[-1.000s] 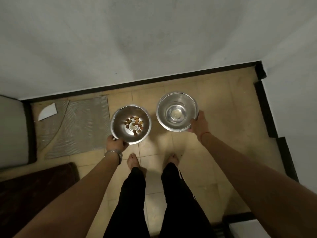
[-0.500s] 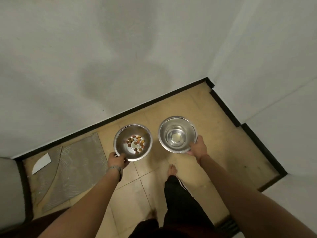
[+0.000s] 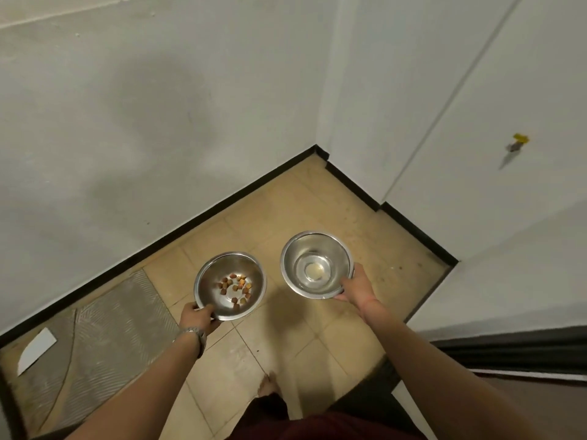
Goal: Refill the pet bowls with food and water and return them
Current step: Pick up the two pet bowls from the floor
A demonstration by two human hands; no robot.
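Looking down from head height: two bare forearms reach forward over a tan tiled floor (image 3: 317, 198) in a room corner bounded by pale walls and a black skirting board (image 3: 222, 204).

Left hand (image 3: 198, 319), with a metal watch (image 3: 195, 335) on the wrist, grip curled round the near rim of a steel food bowl (image 3: 230, 285), thumb hooked over the edge. Bowl held in the air above the floor, not resting on it. Inside, a small scatter of brown and orange kibble (image 3: 236, 287), far from covering the bottom.

Right hand (image 3: 355, 285), grip pinching the near right rim of a second steel bowl, the water bowl (image 3: 317, 265), fingers underneath and thumb on the lip. Also held aloft, just beside the food bowl and apart from it, slightly further forward. Clear water in the bottom, with a pale reflection at the centre.

On the floor at the left edge, against the skirting, a grey ribbed mat (image 3: 104, 328) with a white scrap of paper (image 3: 36, 349) beside it. One bare foot (image 3: 268, 385) visible below, between the two arms. On the right wall, a small yellow-tipped fitting (image 3: 517, 142), too small to identify.
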